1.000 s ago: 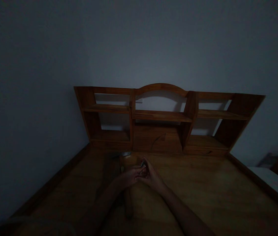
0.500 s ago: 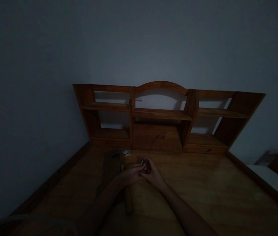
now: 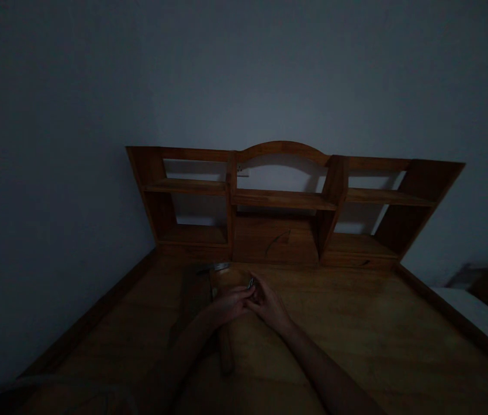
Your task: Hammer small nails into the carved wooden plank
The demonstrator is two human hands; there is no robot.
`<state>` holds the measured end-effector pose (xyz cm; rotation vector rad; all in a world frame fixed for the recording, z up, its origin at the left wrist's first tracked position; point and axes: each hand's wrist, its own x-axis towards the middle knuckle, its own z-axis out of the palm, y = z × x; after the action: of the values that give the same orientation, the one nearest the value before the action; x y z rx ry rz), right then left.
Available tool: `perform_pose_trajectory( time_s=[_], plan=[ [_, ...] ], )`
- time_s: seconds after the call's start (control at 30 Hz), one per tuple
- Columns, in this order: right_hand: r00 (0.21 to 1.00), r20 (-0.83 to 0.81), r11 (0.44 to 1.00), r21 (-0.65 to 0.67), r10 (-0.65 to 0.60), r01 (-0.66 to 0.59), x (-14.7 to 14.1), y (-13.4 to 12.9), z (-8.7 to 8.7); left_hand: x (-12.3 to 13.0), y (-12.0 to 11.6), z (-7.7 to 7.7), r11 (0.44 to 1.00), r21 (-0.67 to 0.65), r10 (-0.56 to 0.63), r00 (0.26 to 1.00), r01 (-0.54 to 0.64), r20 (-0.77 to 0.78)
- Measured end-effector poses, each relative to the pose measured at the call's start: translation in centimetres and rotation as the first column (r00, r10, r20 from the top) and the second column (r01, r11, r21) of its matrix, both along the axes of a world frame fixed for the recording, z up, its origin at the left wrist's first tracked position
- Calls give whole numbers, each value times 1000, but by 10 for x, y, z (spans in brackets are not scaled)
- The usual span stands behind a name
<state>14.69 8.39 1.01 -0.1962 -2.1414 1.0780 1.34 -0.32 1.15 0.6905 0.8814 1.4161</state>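
Observation:
My left hand (image 3: 230,304) and my right hand (image 3: 269,305) meet above the desk top, fingers closed together. A small shiny metal piece (image 3: 250,283) sticks up between their fingertips; it is too dark and small to tell its kind. Both hands seem to grip it. Beneath my left hand and forearm lies a hammer, its metal head (image 3: 221,267) toward the shelf and its wooden handle (image 3: 226,354) toward me. The middle of the handle is hidden by my left hand.
A wooden shelf unit (image 3: 284,199) stands along the back of the wooden desk (image 3: 356,328). Left of the hammer is a dark flat patch (image 3: 189,291), perhaps a mat. A white surface (image 3: 464,305) lies beyond the right edge. The room is dim.
The metal piece has tilted slightly between my fingertips. My hands stay in almost the same place, and the hammer has not moved.

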Motion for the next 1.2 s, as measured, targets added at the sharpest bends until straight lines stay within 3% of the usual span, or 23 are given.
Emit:
perform_pose_trajectory(
  time_s=[0.33, 0.6, 0.87, 1.0, 1.07, 1.2],
  plan=[
    [997, -39, 998, 34, -59, 61, -5, 1, -10, -1, 0, 1, 999, -27, 34, 999, -33, 33],
    [989, -77, 992, 7, -125, 126, -8, -3, -5, -3, 2, -5, 999, 33, -8, 999, 6, 46],
    [987, -85, 990, -21, -139, 137, -9, -2, -7, -6, 3, -2, 998, -28, -61, 991, 65, 115],
    [990, -80, 993, -51, -114, 111, -10, 0, -10, -6, 6, -7, 999, -17, 49, 994, -48, 101],
    [990, -82, 993, -49, -114, 111, -8, -1, -8, -7, 10, -7, 988, -3, 156, 984, -157, 87],
    [988, -64, 990, -4, -140, 140, -2, -7, 2, -22, 9, 6, 890, 1, 453, 883, -456, -125]
  ],
)
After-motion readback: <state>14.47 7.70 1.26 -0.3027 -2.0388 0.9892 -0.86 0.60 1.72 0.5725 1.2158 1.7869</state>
